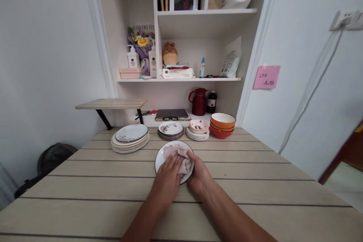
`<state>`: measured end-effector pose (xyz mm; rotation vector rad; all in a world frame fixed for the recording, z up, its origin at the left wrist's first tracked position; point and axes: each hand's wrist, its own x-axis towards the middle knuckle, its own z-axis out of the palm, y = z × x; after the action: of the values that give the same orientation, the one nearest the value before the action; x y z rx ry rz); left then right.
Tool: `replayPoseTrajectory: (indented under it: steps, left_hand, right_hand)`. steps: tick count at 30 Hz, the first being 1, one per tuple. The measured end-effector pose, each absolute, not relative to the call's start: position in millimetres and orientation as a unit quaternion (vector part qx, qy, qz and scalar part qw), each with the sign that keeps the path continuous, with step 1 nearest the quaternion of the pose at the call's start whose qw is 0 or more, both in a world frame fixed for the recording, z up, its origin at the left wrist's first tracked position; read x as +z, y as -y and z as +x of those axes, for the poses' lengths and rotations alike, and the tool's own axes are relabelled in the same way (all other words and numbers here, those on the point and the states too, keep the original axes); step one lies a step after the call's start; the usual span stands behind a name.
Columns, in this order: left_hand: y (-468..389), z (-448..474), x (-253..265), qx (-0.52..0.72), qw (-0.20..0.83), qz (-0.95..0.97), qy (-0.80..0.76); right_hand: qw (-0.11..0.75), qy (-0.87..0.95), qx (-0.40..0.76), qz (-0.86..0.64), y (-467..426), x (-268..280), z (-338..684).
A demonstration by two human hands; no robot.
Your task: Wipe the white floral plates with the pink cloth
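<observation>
A white plate point(160, 155) with a dark rim is tilted a little above or against the tabletop, in front of me. On its face lies a crumpled pale pink cloth point(185, 163). My left hand point(169, 176) presses the cloth to the plate, its fingers bent over the fabric. My right hand point(200, 174) grips the plate's right edge, thumb on top by the cloth and the other fingers mostly hidden beneath. Just beyond stands a stack of dark-rimmed plates point(170, 129) with a floral pattern.
On the slatted table point(255, 189) are stacked large plates point(130, 138) at left, small dishes point(197, 132) under a pink square bowl point(199, 125), and orange and red bowls point(222, 125) at right. Behind are a red jug point(199, 102), a dark bottle point(211, 102) and a small raised shelf point(112, 103).
</observation>
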<state>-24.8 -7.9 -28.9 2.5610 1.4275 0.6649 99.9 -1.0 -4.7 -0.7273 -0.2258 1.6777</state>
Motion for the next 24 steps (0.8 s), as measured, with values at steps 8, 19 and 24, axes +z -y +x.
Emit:
replayPoseTrajectory:
  steps: [8, 19, 24]
  left_hand:
    - [14, -22, -15, 0.222, 0.021, 0.798, -0.560]
    - [5, -26, -25, 0.228, 0.039, 0.823, -0.519]
    - [1, -27, -29, 0.218, 0.058, 0.842, -0.490]
  right_hand:
    - [0.593, 0.111, 0.720, -0.343, 2, -8, 99]
    - [0.595, 0.098, 0.722, -0.338, 2, -4, 100]
    - [0.608, 0.096, 0.717, -0.326, 3, -5, 98]
